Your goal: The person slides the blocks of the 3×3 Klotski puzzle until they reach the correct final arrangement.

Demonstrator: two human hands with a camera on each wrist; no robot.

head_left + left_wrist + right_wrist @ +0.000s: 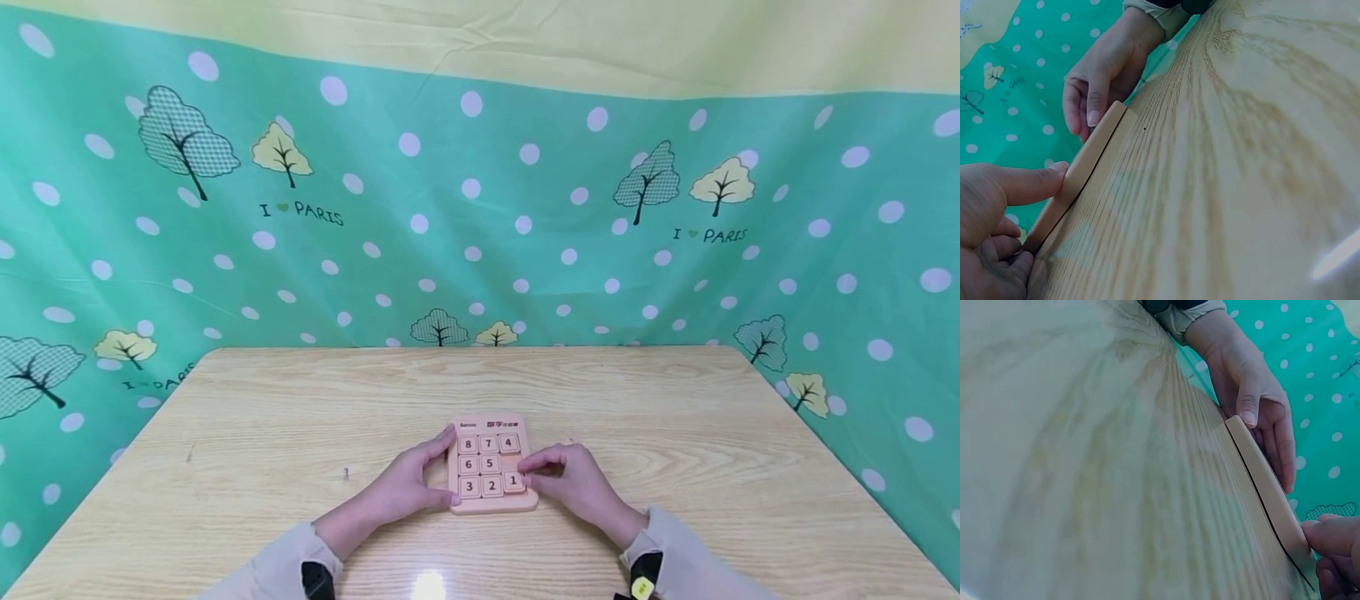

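Observation:
A pink number slide puzzle (495,504) lies flat on the table, its tiles printed with dark digits. The tile marked 1 (513,482) sits at the lower right, slightly higher than the 2 tile (492,486) beside it, with a vacant slot above it. My left hand (408,479) grips the puzzle's left side, thumb at the lower corner and fingers along the edge. With bent thumb and forefinger, my right hand (573,483) holds the 1 tile at its right side. Both wrist views show the puzzle's front edge (1079,172) between the hands; the tiles are hidden there.
The wood-grain table (300,392) extends around the puzzle. A green dotted cloth (480,250) with printed trees hangs behind it and along the sides. A small dark mark (346,473) shows on the tabletop left of the puzzle.

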